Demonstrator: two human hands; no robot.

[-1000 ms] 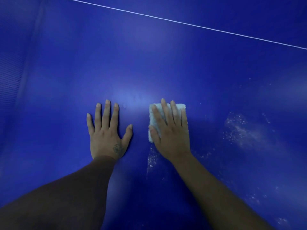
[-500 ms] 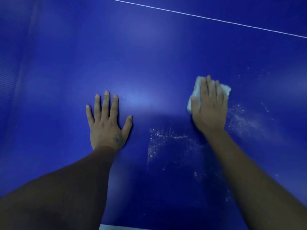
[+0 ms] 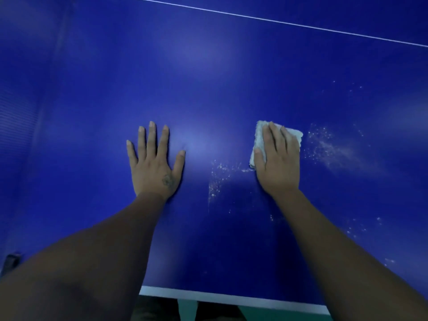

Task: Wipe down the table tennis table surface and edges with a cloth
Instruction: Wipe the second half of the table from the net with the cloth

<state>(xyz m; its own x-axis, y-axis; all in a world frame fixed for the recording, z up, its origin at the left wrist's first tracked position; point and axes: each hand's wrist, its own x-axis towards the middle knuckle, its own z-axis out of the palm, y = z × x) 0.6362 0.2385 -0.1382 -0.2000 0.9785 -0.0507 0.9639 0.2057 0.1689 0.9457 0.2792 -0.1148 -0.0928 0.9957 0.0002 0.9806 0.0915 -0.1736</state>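
Observation:
The blue table tennis table point(image 3: 208, 77) fills the view. My right hand point(image 3: 279, 163) lies flat with straight fingers on a folded white cloth point(image 3: 259, 140) and presses it to the surface; most of the cloth is hidden under the hand. My left hand point(image 3: 154, 163) rests palm down with spread fingers on the bare table, a hand's width to the left of the cloth. White dust point(image 3: 217, 177) lies between the hands, and a wider dust smear point(image 3: 328, 149) sits just right of the cloth.
The table's white near edge point(image 3: 231, 297) runs along the bottom, with floor below it. A thin white line point(image 3: 278, 20) crosses the far surface. Small dust specks point(image 3: 363, 228) dot the lower right. The net point(image 3: 14, 126) stands at the left.
My right hand swept the cloth from beside the left hand out to the right, then drew it slightly back toward me. A dust trail now shows between the hands. My left hand stayed put.

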